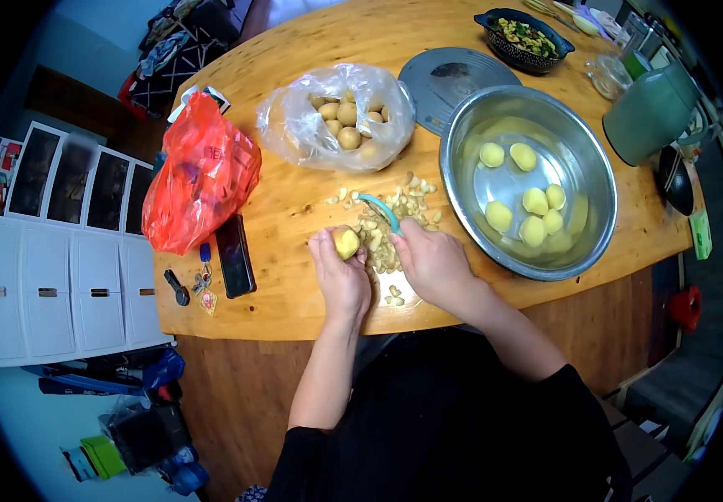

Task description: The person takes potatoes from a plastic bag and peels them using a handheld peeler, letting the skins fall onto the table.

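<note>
My left hand (340, 274) is wrapped round a partly peeled potato (346, 243), its bare yellow flesh facing up. In my right hand (433, 261) is a peeler with a teal handle (380, 212), held just to the right of the potato and apart from it. Potato peelings (386, 251) lie in a heap on the table beneath both hands. To the right stands a large metal basin (593, 201) with several peeled potatoes (534, 201) in it. Beyond my hands, a clear plastic bag (286, 125) gapes around several unpeeled potatoes (348, 137).
On the wooden table (294, 316) are a red plastic bag (202, 180), a phone (235, 257) and keys (206, 276) at left. A grey round board (428, 75) lies behind the basin. A dish of food (527, 38) and a green pitcher (650, 113) stand far right.
</note>
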`<state>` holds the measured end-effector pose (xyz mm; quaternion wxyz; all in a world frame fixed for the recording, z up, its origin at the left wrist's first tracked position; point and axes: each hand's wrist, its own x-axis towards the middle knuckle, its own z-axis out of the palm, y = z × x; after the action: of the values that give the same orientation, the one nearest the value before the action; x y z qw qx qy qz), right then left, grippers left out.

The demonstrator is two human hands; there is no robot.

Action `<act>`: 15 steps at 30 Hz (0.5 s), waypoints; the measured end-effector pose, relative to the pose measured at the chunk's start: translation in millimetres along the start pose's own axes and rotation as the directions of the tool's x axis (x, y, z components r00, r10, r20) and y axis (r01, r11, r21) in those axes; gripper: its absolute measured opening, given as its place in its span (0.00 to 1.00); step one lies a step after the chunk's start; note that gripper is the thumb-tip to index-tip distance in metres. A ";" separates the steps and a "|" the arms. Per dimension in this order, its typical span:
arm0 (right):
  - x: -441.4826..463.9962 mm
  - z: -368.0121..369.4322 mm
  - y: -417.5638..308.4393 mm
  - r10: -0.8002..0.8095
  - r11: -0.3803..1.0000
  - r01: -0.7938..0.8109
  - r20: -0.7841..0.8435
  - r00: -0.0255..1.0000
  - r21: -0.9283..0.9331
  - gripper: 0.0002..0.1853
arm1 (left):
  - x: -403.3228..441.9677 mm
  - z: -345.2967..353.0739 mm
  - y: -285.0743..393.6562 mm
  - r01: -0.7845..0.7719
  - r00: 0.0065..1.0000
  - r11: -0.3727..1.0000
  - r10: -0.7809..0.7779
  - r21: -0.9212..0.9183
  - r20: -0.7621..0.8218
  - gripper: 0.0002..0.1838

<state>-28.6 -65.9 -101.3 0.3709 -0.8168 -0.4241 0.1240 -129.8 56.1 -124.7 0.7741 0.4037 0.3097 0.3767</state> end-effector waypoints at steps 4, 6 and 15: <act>3.1 0.4 7.1 0.054 0.998 -0.055 0.014 0.998 0.038 0.13 | -1.0 4.7 7.0 0.067 0.996 0.996 -0.064 -0.052 0.054 0.15; 3.9 -3.6 1.5 0.080 0.997 -0.080 0.032 0.996 0.019 0.13 | 0.5 2.1 5.2 0.069 0.995 0.994 -0.061 -0.088 0.081 0.17; -11.6 8.6 -5.5 -0.224 0.974 0.225 -0.041 0.974 0.015 0.10 | 1.1 0.4 13.2 0.213 0.977 0.974 -0.211 -0.082 0.032 0.20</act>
<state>-43.4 -68.7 -104.6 0.3987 -0.7623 -0.5051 0.0698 -133.3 62.1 -113.4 0.8299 0.3393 0.3258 0.2999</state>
